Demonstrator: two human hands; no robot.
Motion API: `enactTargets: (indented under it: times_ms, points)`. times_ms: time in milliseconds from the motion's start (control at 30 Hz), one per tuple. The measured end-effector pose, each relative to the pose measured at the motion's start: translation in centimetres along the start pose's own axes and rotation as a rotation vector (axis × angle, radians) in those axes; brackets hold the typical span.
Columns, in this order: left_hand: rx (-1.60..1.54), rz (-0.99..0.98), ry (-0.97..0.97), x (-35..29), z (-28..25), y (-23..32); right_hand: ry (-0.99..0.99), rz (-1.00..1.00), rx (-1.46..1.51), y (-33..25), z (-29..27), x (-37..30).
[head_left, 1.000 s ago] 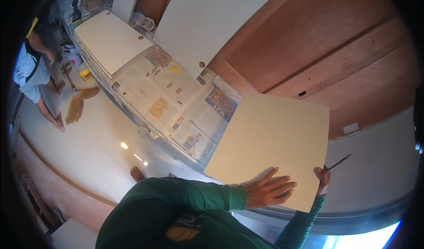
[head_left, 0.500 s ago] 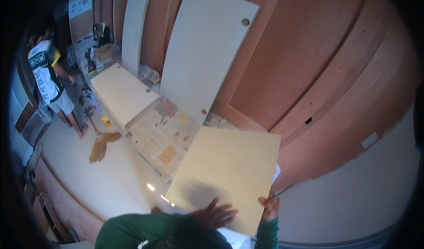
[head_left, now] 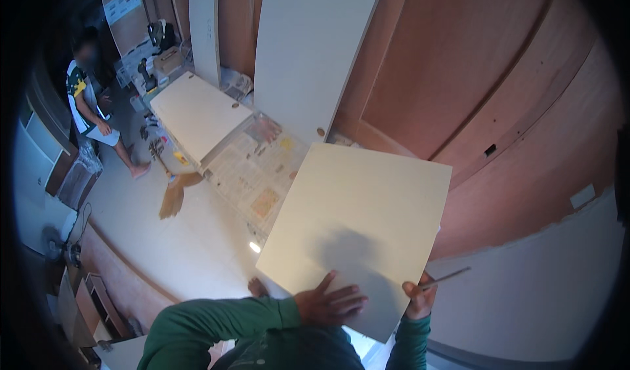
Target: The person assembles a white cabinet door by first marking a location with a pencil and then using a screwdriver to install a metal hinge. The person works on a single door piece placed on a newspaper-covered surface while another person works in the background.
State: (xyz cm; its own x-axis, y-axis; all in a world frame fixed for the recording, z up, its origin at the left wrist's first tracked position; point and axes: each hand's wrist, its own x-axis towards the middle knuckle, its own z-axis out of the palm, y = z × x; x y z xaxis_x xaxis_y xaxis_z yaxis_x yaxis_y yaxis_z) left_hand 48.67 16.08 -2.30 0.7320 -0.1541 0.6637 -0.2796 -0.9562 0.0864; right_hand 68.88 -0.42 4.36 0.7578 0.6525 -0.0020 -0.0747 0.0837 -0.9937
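A large cream-coloured flat panel [head_left: 367,199] lies in front of me, its far corner over the newspaper-covered surface. My left hand [head_left: 331,300] rests palm down on the panel's near part, fingers spread. At the panel's right edge is my right hand [head_left: 420,298], closed, with a thin stick-like tool [head_left: 449,276] sticking out to the right between its fingers. The thumb of that hand touches the panel's edge, while its other fingers are partly hidden. I cannot make out the tool's kind.
Newspaper [head_left: 252,173] covers a long low worktop that bears another pale panel [head_left: 200,114] and a cordless drill [head_left: 146,71]. A tall white panel [head_left: 308,48] leans on brown wooden doors [head_left: 459,75]. A broom [head_left: 177,196] lies on the floor; a person [head_left: 92,107] stands far left.
The cream panel appears farther up and right in view, and both hands have shifted with it. The stick now points out more plainly. The person at far left has turned.
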Motion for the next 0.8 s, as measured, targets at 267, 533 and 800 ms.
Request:
enactTargets:
  times_ms: [267,533,800]
  points:
    - [-0.029,-0.001,-0.262,0.1,-0.3,-1.7,0.045,0.059,0.177,3.5,0.7,1.5]
    - [-0.088,0.056,-0.358,-0.4,0.1,-4.2,0.016,0.112,0.344,8.6,-0.4,3.0]
    - [0.025,0.109,-0.035,-2.4,4.4,-5.4,-0.048,0.157,0.464,12.1,-0.7,3.4]
